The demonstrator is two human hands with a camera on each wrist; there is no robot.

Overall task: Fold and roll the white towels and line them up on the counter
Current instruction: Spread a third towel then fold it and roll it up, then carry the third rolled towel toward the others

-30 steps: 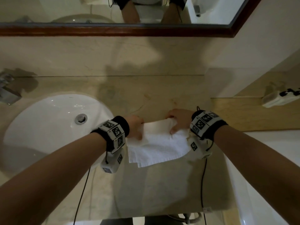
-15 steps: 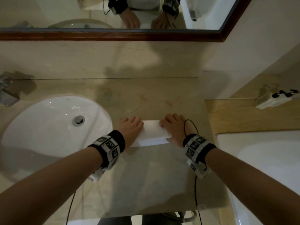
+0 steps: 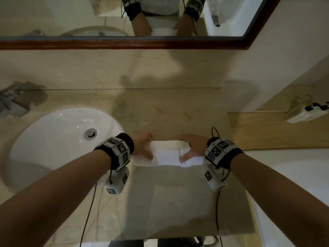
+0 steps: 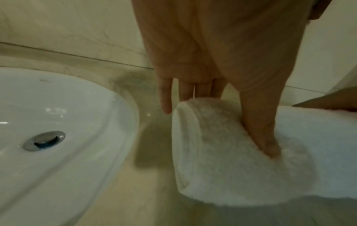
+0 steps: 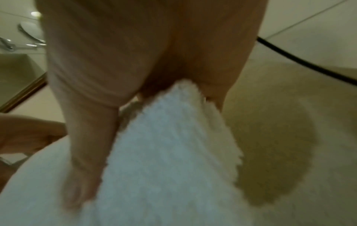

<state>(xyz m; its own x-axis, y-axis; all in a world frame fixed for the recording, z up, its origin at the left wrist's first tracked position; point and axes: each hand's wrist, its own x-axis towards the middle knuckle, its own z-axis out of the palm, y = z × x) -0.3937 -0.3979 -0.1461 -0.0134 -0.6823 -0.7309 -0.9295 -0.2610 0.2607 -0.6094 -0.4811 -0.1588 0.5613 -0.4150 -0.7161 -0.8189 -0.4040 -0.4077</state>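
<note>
One white towel (image 3: pixel 169 155) lies as a short thick strip across the beige counter (image 3: pixel 169 202), just right of the sink. My left hand (image 3: pixel 148 147) grips its left end. In the left wrist view that end of the towel (image 4: pixel 222 160) shows curved rolled layers, with the thumb (image 4: pixel 264 134) pressed on top and the fingers (image 4: pixel 165 97) behind it. My right hand (image 3: pixel 186 148) grips the right end. The right wrist view shows the towel (image 5: pixel 164 152) bunched between thumb (image 5: pixel 85 168) and palm. No other towel shows.
A white round sink (image 3: pixel 53 139) with a metal drain lies to the left, a tap (image 3: pixel 12 104) beyond it. A wood-framed mirror (image 3: pixel 124 43) hangs over the backsplash. A white tub edge (image 3: pixel 293 175) and a ledge with a white box (image 3: pixel 306 114) are at right.
One second ago the towel was wider and hung over the counter's front edge. Half a second ago both hands lay flat on it. Now they curl round the ends of a thicker bundle.
</note>
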